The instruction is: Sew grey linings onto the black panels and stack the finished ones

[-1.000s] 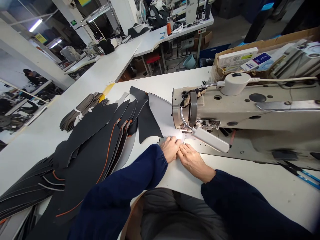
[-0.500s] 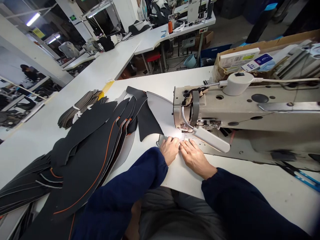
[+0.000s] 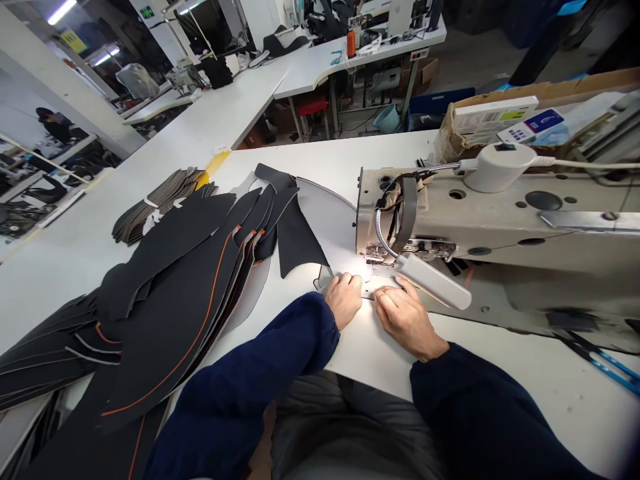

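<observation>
The sewing machine [image 3: 430,207] stands in front of me, and its lamp [image 3: 434,280] lights the needle area. A large fabric panel [image 3: 330,213], pale grey with a black piece [image 3: 297,240] on it, runs to the needle from the left. My left hand [image 3: 345,300] is closed on the near edge of this panel, just left of the needle, knuckles up. Just right of it, my right hand [image 3: 405,320] has thumb and forefinger pinched together at the edge of the machine bed. What lies in the pinch is too small to make out.
Stacked black panels with orange edging [image 3: 200,307] cover the table's left side. Behind them lies a tied bundle of grey-brown pieces [image 3: 155,207]. A cardboard box [image 3: 445,137] of packets stands behind the machine. Blue-handled scissors [image 3: 613,367] lie at right.
My right hand has drawn away to the right from my left hand, its fingers going from flat to pinched. My left hand has curled its fingers. The view has shifted slightly.
</observation>
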The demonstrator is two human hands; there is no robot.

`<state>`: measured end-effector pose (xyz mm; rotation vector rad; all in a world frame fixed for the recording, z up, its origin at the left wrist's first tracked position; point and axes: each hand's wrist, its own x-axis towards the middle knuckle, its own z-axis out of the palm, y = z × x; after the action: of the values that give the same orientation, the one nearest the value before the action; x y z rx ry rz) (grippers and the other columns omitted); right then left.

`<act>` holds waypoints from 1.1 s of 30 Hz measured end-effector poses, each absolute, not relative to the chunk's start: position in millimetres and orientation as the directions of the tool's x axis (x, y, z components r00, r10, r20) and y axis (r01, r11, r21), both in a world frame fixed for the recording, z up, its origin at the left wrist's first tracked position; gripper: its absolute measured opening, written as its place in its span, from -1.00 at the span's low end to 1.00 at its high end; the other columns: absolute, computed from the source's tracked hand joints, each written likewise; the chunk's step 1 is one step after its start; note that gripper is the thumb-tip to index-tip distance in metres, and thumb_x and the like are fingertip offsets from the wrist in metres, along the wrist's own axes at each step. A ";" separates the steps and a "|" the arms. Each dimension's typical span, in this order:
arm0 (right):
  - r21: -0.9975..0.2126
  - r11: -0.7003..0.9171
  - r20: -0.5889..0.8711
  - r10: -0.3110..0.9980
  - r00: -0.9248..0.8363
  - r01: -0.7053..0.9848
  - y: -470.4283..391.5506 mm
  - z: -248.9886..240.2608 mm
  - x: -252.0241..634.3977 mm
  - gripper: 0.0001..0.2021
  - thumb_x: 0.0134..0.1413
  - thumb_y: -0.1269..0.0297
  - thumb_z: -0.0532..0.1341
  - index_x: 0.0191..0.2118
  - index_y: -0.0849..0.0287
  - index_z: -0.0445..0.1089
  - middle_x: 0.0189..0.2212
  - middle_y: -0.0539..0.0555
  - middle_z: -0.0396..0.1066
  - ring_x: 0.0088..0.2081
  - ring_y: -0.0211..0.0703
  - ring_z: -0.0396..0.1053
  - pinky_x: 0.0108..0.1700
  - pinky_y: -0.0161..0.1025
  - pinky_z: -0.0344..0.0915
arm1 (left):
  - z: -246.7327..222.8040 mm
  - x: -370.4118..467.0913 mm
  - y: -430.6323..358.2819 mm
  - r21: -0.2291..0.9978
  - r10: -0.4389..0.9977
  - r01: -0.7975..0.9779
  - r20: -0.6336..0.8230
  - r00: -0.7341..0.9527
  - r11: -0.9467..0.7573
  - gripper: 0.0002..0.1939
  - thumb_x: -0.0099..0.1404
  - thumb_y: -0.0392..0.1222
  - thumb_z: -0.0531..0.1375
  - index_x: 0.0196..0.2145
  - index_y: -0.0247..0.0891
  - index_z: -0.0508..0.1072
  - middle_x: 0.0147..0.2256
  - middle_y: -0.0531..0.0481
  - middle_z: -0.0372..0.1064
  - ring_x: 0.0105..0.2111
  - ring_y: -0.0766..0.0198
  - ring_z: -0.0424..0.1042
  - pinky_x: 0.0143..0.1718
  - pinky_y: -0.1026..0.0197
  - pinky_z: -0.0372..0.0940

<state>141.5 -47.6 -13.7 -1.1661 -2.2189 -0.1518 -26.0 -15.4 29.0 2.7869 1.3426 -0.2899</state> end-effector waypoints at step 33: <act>-0.181 0.670 0.598 0.656 -0.461 0.720 -21.9 -39.9 165.7 -0.81 0.27 0.31 0.03 -0.13 0.16 0.37 -0.18 0.17 0.46 -0.18 -0.06 0.41 -0.10 -0.11 0.32 | -0.4 -6.0 35.8 0.162 0.842 0.828 0.043 0.537 -0.536 -0.74 0.25 -0.18 0.16 -0.16 -0.35 0.50 -0.04 -0.21 0.29 -0.03 0.01 0.21 -0.09 -0.01 0.27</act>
<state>165.7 -21.9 -39.9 -1.0551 -2.2340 -0.1279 -6.0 35.8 -0.4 2.6461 1.4449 0.1751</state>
